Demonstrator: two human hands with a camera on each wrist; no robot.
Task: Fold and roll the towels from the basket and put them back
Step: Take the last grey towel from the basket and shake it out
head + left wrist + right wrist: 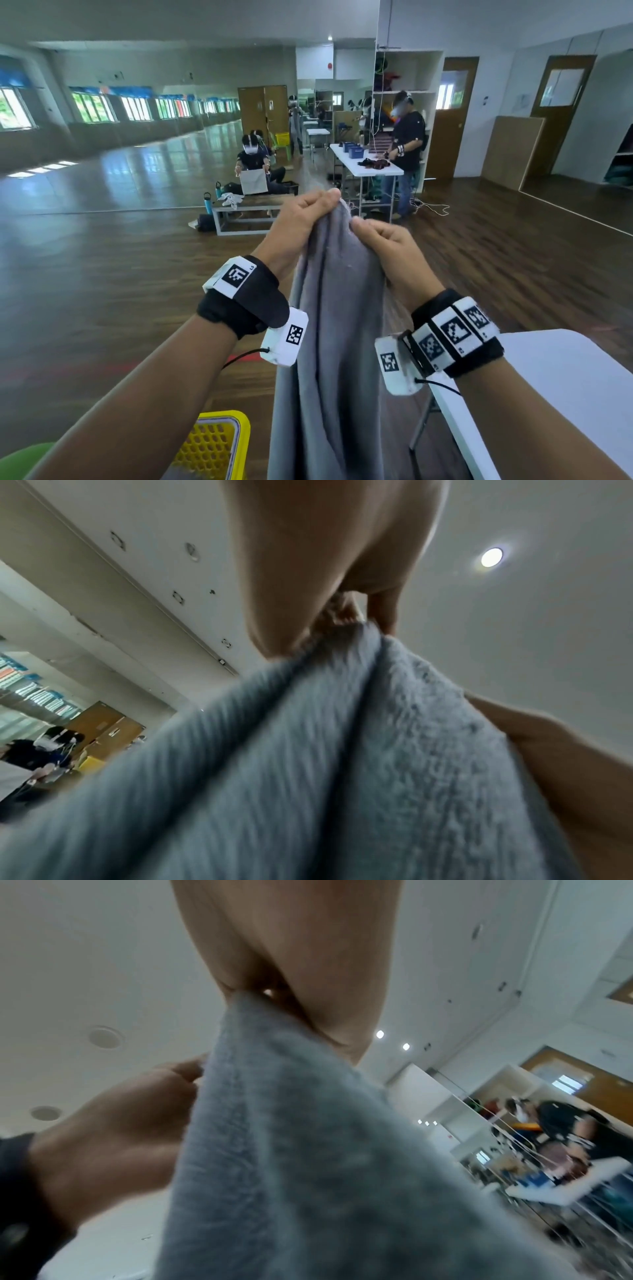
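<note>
A grey towel (pixel 329 325) hangs straight down in front of me, held up in the air by its top edge. My left hand (pixel 322 200) pinches the top of the towel. Just to the right and slightly lower, my right hand (pixel 363 226) pinches the same edge. Both wrist views look up along the towel (pixel 342 764) (pixel 291 1150) at the pinching fingers (pixel 382 612) (pixel 240 988) against the ceiling. The yellow perforated basket (pixel 212 445) stands at the bottom left, below my left forearm; its inside is mostly hidden.
A white table (pixel 565 394) corner is at the lower right beside the towel. Wooden floor stretches ahead. A seated person holds up a cloth behind a low bench (pixel 246 212); another stands at a white folding table (pixel 363 164).
</note>
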